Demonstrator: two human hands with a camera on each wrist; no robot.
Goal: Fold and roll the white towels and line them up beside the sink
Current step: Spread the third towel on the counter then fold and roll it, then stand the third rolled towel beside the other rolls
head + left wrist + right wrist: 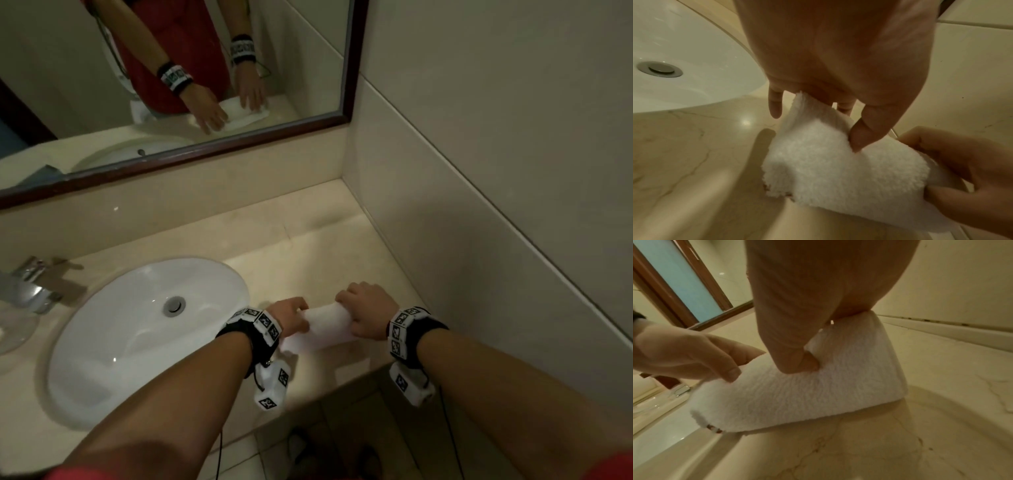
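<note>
A white towel (329,328), rolled into a plump cylinder, lies on the marble counter (308,246) near its front edge, just right of the oval sink (102,342). The left hand (289,317) curls its fingers over one end, thumb pressing the pile; the right hand (368,313) grips the other end, thumb dug in. Even pressure from both ends should keep the roll tight and straight. The terry looks thick and nubbly against glossy veined stone and smooth porcelain.

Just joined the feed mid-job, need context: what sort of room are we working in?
Most likely a bathroom, perhaps a hotel's: an oval white sink sunk in a marble-look vanity counter, a chrome faucet, a wood-framed wall mirror.
</note>
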